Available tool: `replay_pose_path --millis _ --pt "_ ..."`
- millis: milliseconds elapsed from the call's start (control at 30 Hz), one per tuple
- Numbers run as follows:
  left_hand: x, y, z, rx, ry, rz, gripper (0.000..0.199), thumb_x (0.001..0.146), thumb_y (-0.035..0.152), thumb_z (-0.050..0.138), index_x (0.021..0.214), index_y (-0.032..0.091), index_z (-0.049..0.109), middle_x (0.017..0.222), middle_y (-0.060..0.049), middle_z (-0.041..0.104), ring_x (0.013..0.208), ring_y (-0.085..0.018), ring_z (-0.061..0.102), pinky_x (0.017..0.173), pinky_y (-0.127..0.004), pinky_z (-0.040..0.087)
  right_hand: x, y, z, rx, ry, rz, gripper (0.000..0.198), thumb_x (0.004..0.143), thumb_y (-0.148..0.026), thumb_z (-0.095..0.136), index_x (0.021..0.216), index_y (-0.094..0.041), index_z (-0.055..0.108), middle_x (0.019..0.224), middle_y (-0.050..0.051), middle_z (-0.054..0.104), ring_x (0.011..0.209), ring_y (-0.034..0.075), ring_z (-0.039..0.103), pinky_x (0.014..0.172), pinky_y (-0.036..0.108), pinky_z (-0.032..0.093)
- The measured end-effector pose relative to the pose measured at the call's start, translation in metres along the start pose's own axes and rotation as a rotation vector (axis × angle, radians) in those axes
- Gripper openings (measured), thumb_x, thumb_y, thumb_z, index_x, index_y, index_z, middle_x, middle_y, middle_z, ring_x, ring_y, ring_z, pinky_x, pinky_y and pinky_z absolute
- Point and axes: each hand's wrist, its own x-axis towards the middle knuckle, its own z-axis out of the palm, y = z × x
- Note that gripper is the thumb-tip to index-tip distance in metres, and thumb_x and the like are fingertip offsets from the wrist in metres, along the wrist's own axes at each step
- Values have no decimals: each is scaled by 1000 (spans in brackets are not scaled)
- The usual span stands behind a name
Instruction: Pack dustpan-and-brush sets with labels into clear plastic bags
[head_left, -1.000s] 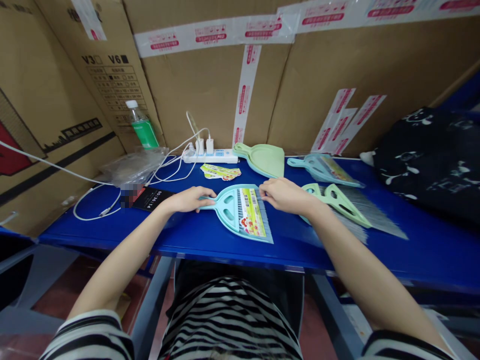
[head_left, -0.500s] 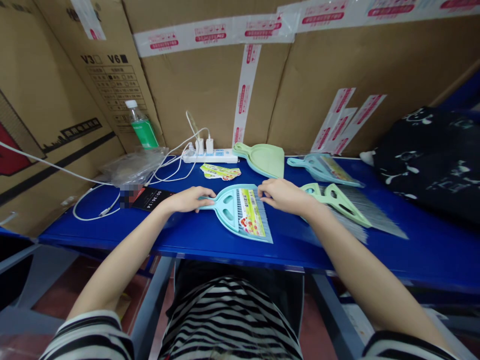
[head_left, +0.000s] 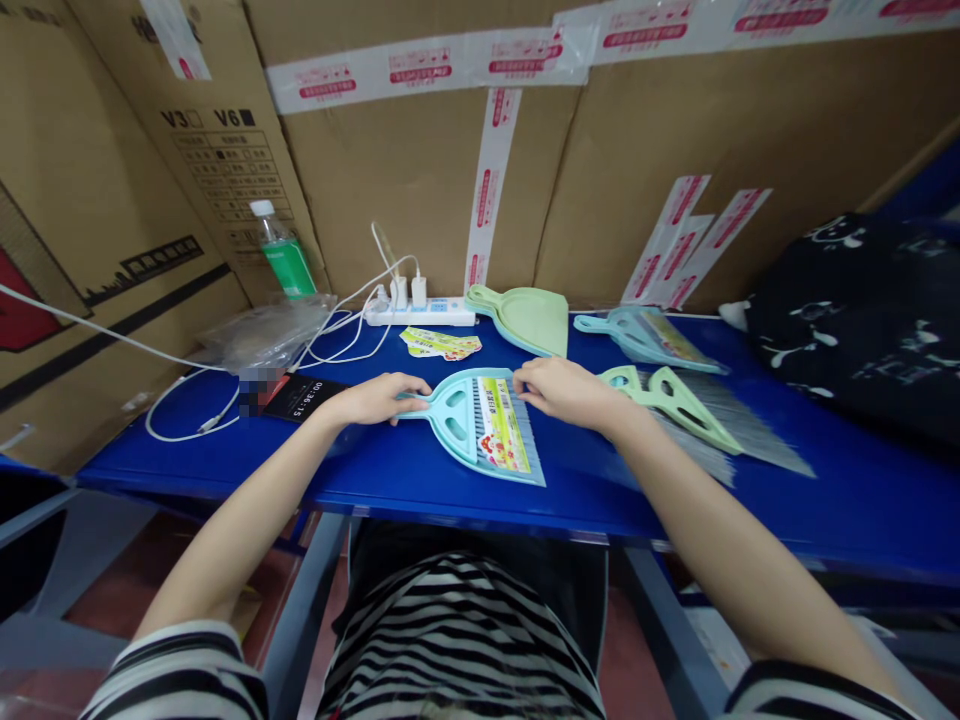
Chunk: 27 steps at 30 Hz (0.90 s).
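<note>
A light blue dustpan (head_left: 459, 459) lies on the table in front of me, its handle toward the left. Nested in it is a blue brush (head_left: 454, 428) with grey bristles, and a yellow-green printed label (head_left: 504, 425) lies across the bristles. My left hand (head_left: 382, 398) is closed round the handle end, thumb on top. At the dustpan's far right corner, my right hand (head_left: 559, 388) has its fingers bent and pinched on the edge; the fingertips are partly hidden.
Green brushes (head_left: 694, 410) with grey bristles lie right of my right hand. Behind are a green dustpan (head_left: 531, 315), another blue dustpan set (head_left: 649, 338), loose labels (head_left: 441, 344) and a power strip (head_left: 450, 312). Leftward are a phone (head_left: 296, 400), cables and a bottle (head_left: 285, 258). A black bag (head_left: 862, 320) sits right.
Almost nothing differs. My right hand has shifted very slightly to the left at the dustpan's corner; my left hand stays on the handle.
</note>
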Motion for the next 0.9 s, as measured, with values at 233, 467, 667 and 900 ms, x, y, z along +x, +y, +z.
replay_pose_path --millis 233,467,667,900 --pt "0 2 -1 12 -2 -3 32 85 43 50 98 16 61 80 0 60 52 -9 52 59 -23 43 0 0 -1 -54 -30 18 22 88 -11 44 89 -16 66 91 10 69 86 21 63 69 28 38" --pt "-1 2 -1 14 0 -4 34 84 45 50 99 16 60 84 -1 62 53 -9 52 60 -23 43 -4 3 -4 -11 27 42 24 86 -10 44 90 -17 66 88 10 68 84 21 62 67 28 38" --pt "0 2 -1 31 -2 -9 34 84 43 49 98 15 60 80 -1 60 52 -9 52 58 -23 43 -4 11 5 210 103 -110 36 84 -34 61 115 -17 65 89 8 64 81 22 60 69 29 43" --pt "0 2 0 24 1 -6 33 85 43 49 99 16 60 83 -1 61 53 -9 52 59 -23 43 -1 11 18 202 83 -184 70 77 -61 63 133 -20 58 89 9 60 81 24 60 65 29 43"
